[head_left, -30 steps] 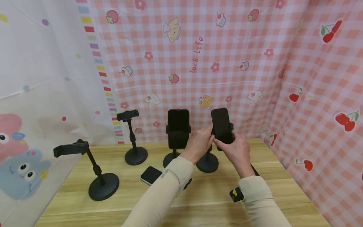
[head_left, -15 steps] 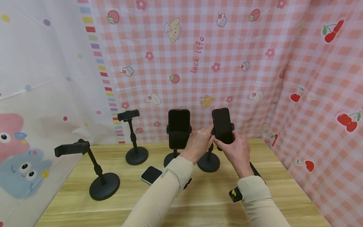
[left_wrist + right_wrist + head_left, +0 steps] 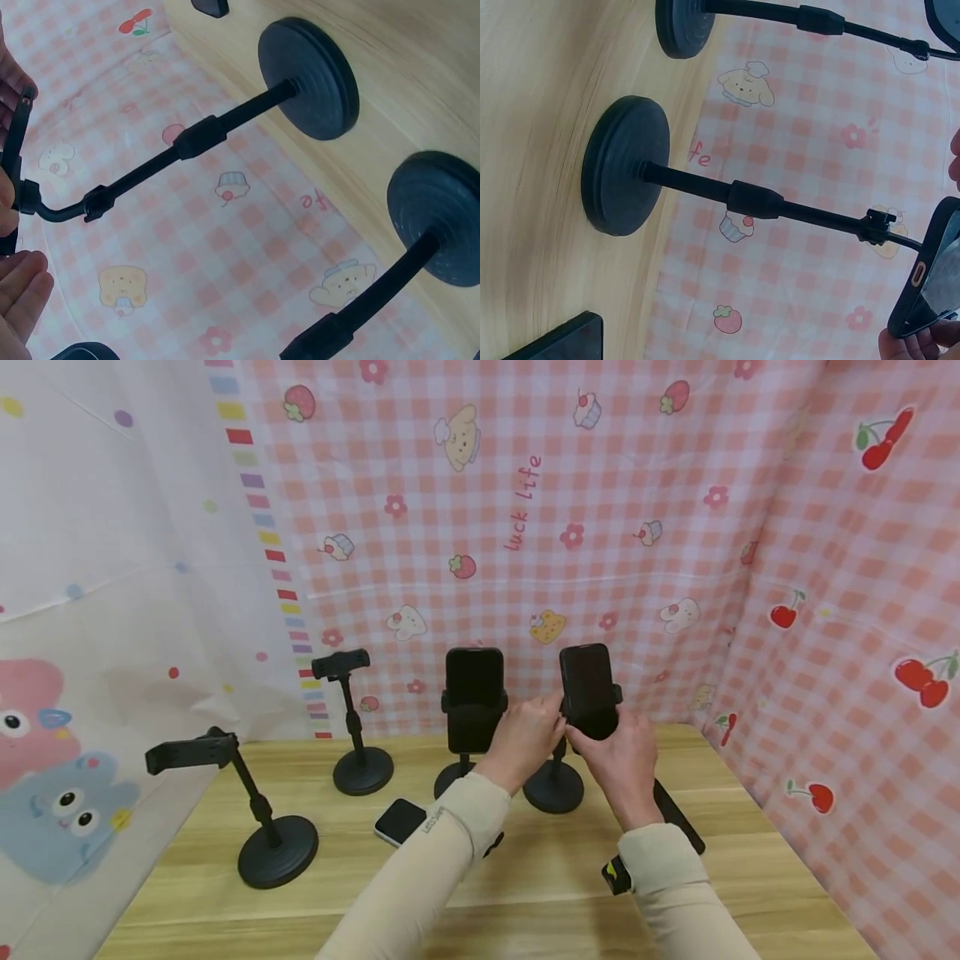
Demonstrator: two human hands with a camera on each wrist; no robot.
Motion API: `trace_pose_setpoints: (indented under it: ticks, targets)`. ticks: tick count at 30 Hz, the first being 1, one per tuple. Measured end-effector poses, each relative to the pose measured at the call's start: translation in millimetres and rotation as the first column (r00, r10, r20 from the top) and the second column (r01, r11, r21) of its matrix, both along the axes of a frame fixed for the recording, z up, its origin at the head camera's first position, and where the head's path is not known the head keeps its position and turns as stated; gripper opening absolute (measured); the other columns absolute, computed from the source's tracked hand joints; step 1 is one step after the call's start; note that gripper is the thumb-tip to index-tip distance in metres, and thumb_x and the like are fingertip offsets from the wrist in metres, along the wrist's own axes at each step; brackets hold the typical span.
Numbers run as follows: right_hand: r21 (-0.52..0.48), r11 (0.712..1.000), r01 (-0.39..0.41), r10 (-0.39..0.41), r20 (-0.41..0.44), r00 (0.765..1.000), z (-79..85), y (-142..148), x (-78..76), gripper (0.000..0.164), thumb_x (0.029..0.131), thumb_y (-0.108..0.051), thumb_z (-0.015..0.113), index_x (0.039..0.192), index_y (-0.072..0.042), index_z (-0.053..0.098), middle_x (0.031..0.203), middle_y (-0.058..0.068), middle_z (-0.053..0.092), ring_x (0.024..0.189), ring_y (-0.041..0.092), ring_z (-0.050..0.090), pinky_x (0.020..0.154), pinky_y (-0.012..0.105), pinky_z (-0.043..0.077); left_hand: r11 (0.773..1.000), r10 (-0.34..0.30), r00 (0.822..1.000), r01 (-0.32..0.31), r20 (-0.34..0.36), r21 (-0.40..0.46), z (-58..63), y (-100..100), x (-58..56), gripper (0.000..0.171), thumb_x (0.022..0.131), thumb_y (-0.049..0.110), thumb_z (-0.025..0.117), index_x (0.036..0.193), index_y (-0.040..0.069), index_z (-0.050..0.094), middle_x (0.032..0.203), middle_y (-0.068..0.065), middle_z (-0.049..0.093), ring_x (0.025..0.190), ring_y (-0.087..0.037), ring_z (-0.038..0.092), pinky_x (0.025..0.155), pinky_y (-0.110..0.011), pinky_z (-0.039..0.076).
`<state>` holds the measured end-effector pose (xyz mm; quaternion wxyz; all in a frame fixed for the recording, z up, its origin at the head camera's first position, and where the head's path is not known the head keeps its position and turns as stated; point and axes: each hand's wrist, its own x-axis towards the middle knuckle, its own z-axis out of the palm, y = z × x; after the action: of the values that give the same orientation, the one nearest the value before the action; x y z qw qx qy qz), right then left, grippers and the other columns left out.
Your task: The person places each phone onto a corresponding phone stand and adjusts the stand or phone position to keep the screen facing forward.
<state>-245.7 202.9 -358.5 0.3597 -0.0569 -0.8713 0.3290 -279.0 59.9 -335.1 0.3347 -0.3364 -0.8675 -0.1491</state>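
Observation:
In the head view a black phone (image 3: pixel 588 689) stands upright, leaning slightly, in a black phone stand (image 3: pixel 553 787). My right hand (image 3: pixel 621 756) grips the phone's lower right part, thumb across the front near the bottom edge. My left hand (image 3: pixel 527 732) holds the left side of the stand's clamp, fingers bent at its edge. In the left wrist view fingers (image 3: pixel 26 296) show beside the dark clamp (image 3: pixel 15 142) at the top of the bent stem. The right wrist view shows the phone (image 3: pixel 922 274) with fingertips (image 3: pixel 922 343) at its end. The clamp's back is hidden in the head view.
Left of my hands, a second phone (image 3: pixel 474 693) sits in another stand. Two phone stands with no phone, one nearer (image 3: pixel 277 852) and one farther (image 3: pixel 362 771), stand at the left. One phone (image 3: pixel 401 821) lies mid-table, another (image 3: pixel 678 817) beside my right wrist. A checked cloth (image 3: pixel 420 468) hangs behind.
My right wrist and forearm have shifted slightly left, uncovering more of the phone lying at the right. The hands stay at the same phone and stand, and the phone has barely moved.

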Motion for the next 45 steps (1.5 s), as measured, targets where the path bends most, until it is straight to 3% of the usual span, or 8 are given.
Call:
trace_pose_setpoints:
  ticks: [6, 11, 15, 19, 24, 30, 36, 45]
  targets:
    - [-0.032, 0.999, -0.003, 0.004, 0.05, 0.999, 1.2, -1.0, 2.3, 0.069, 0.07, -0.048, 0.078, 0.106, 0.008, 0.059, 0.094, 0.025, 0.056, 0.086, 0.037, 0.048, 0.069, 0.052, 0.043, 0.996, 0.004, 0.998, -0.01, 0.066, 0.088, -0.8, 4.2, 1.8, 0.033, 0.09, 0.012, 0.059, 0.121, 0.0, 0.063, 0.076, -0.007, 0.071, 0.064, -0.015, 0.065, 0.064, -0.031, 0.06]
    - [-0.037, 0.999, -0.034, 0.037, 0.088, 0.995, 2.2, 1.7, 3.9, 0.067, 0.074, -0.047, 0.076, 0.111, 0.006, 0.058, 0.097, 0.024, 0.056, 0.088, 0.036, 0.047, 0.071, 0.051, 0.043, 0.984, 0.016, 0.988, -0.043, 0.152, 0.175, 2.5, 10.4, 3.7, 0.035, 0.097, 0.025, 0.053, 0.116, -0.002, 0.066, 0.067, -0.007, 0.069, 0.058, -0.016, 0.064, 0.059, -0.032, 0.059]
    - [-0.043, 0.996, -0.074, 0.078, 0.116, 0.99, 2.2, 5.1, 4.2, 0.069, 0.075, -0.051, 0.073, 0.114, 0.005, 0.057, 0.101, 0.024, 0.056, 0.091, 0.036, 0.047, 0.075, 0.052, 0.044, 0.978, 0.048, 0.971, -0.093, 0.235, 0.186, 4.0, 12.6, 3.4, 0.043, 0.097, 0.034, 0.053, 0.118, -0.002, 0.065, 0.064, -0.007, 0.068, 0.059, -0.016, 0.065, 0.06, -0.031, 0.059]
    - [-0.071, 0.99, -0.12, 0.128, 0.121, 0.984, 4.9, 10.0, 2.6, 0.063, 0.081, -0.051, 0.068, 0.113, 0.002, 0.059, 0.104, 0.025, 0.057, 0.092, 0.036, 0.052, 0.077, 0.053, 0.046, 0.972, 0.05, 0.951, -0.117, 0.306, 0.205, 5.0, 12.6, 2.3, 0.039, 0.097, 0.033, 0.055, 0.113, 0.0, 0.066, 0.059, -0.004, 0.063, 0.055, -0.014, 0.061, 0.055, -0.03, 0.056]
    - [-0.14, 0.967, -0.213, 0.228, 0.099, 0.969, 12.1, 19.3, -4.5, 0.052, 0.094, -0.042, 0.055, 0.127, -0.002, 0.055, 0.114, 0.026, 0.06, 0.099, 0.038, 0.059, 0.083, 0.057, 0.049, 0.965, 0.031, 0.947, -0.111, 0.32, 0.236, 6.6, 12.4, 1.9, 0.027, 0.096, 0.032, 0.056, 0.095, 0.006, 0.066, 0.055, -0.001, 0.057, 0.05, -0.011, 0.057, 0.05, -0.028, 0.051]
    - [-0.243, 0.927, -0.285, 0.327, 0.153, 0.933, 18.0, 29.1, -13.4, 0.047, 0.1, -0.039, 0.044, 0.133, -0.006, 0.052, 0.13, 0.025, 0.055, 0.113, 0.039, 0.053, 0.093, 0.059, 0.045, 0.961, 0.01, 0.946, -0.098, 0.324, 0.258, 6.5, 13.9, 1.8, 0.023, 0.097, 0.029, 0.055, 0.082, 0.011, 0.057, 0.054, 0.0, 0.055, 0.043, -0.009, 0.049, 0.041, -0.023, 0.038]
    - [-0.292, 0.93, -0.223, 0.278, 0.162, 0.947, 18.4, 31.5, -17.2, 0.042, 0.099, -0.031, 0.05, 0.13, -0.003, 0.056, 0.12, 0.027, 0.061, 0.105, 0.038, 0.055, 0.09, 0.054, 0.046, 0.954, 0.003, 0.929, -0.113, 0.369, 0.277, 5.8, 17.3, 2.7, 0.019, 0.097, 0.024, 0.054, 0.088, 0.007, 0.057, 0.061, -0.003, 0.058, 0.052, -0.012, 0.056, 0.045, -0.025, 0.043]
    - [-0.4, 0.888, -0.226, 0.299, 0.128, 0.946, 22.3, 25.5, -16.0, 0.043, 0.097, -0.027, 0.055, 0.128, 0.002, 0.058, 0.11, 0.026, 0.062, 0.095, 0.031, 0.053, 0.084, 0.044, 0.047, 0.946, 0.015, 0.891, -0.16, 0.453, 0.283, 7.5, 20.1, 2.6, 0.026, 0.101, 0.021, 0.048, 0.11, 0.0, 0.059, 0.072, -0.008, 0.062, 0.068, -0.017, 0.063, 0.059, -0.032, 0.056]
